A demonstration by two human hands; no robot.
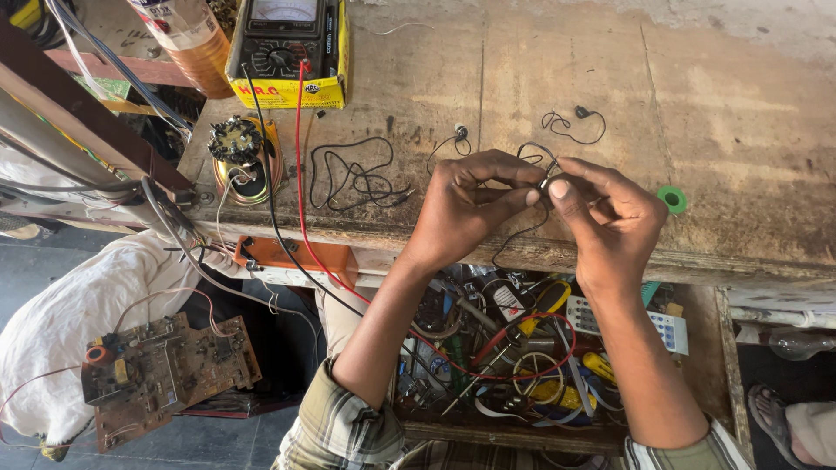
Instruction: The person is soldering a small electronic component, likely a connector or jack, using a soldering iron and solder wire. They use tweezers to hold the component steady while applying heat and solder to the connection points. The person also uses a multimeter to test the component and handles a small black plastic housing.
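Both hands pinch a thin black earphone wire (522, 233) over the edge of the worn wooden bench (714, 113): left hand (466, 209) and right hand (610, 218) meet fingertip to fingertip, clamped on it. A loose earbud (581, 112) lies beyond, a green tape ring (672, 198) to the right, an analog multimeter (287, 48) far left.

A thin wire (542, 174) is pinched between the left hand (475, 204) and the right hand (610, 218) above the surface (723, 104). A multimeter (287, 48) is set at the far left, a speaker (244, 157) before it. An open drawer (522, 348) of tools lies beneath the hands.
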